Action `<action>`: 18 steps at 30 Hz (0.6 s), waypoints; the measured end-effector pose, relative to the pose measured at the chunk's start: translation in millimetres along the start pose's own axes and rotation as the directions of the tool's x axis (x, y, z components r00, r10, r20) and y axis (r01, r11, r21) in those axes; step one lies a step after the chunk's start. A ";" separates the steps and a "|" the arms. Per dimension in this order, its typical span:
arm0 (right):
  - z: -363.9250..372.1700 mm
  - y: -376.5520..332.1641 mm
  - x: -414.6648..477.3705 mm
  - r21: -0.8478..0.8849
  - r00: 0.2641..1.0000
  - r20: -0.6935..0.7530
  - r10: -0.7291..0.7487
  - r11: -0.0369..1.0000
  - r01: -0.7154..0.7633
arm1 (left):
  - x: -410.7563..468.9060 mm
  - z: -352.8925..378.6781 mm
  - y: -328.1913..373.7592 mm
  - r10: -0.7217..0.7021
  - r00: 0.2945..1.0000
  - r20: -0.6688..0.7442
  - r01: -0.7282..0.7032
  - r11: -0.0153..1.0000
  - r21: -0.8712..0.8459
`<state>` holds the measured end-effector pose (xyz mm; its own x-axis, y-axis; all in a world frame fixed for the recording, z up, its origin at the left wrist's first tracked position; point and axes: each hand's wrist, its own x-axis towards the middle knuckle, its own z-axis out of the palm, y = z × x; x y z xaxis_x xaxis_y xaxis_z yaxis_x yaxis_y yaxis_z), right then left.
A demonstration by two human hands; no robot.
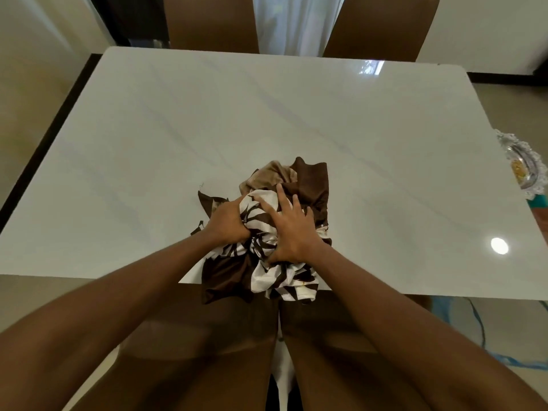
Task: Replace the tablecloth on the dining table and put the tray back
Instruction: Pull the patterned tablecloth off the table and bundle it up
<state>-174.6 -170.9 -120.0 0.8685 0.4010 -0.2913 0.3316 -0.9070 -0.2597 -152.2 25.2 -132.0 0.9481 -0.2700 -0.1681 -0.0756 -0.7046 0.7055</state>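
Note:
A bunched-up tablecloth (308, 185), dark brown and tan with a white and brown leaf print, lies at the near edge of the bare white marble dining table (267, 114) and hangs a little over it. My left hand (226, 219) grips a fold on the cloth's left side, fingers curled into the fabric. My right hand (292, 226) lies on top of the bundle with fingers spread, the thumb tucked into the cloth. A silver tray (526, 164) with a lacy rim shows at the far right, beyond the table's edge.
Two brown chairs (382, 25) stand at the table's far side, with a white curtain between them. Two more brown chair backs (207, 336) are right below my arms at the near side. Beige floor lies left and right.

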 end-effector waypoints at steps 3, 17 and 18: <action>1.6 4.9 12.8 0.018 0.997 -0.067 0.025 1.000 -0.024 | 1.6 -4.0 2.6 -0.045 0.998 0.051 0.044 0.999 0.020; -14.1 32.5 -19.4 0.169 0.995 0.008 0.101 0.980 -0.101 | -25.9 24.8 38.0 -0.063 0.998 0.029 0.063 0.998 0.027; -13.6 40.1 -31.9 0.174 0.994 0.007 0.108 0.979 -0.108 | -30.2 32.1 47.6 -0.041 0.998 0.045 0.040 0.999 0.027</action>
<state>-184.0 -221.8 -108.6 0.8967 0.3011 -0.3245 0.1664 -0.9085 -0.3832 -194.3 -21.2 -115.4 0.9356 -0.2700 -0.2276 -0.0461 -0.7323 0.6794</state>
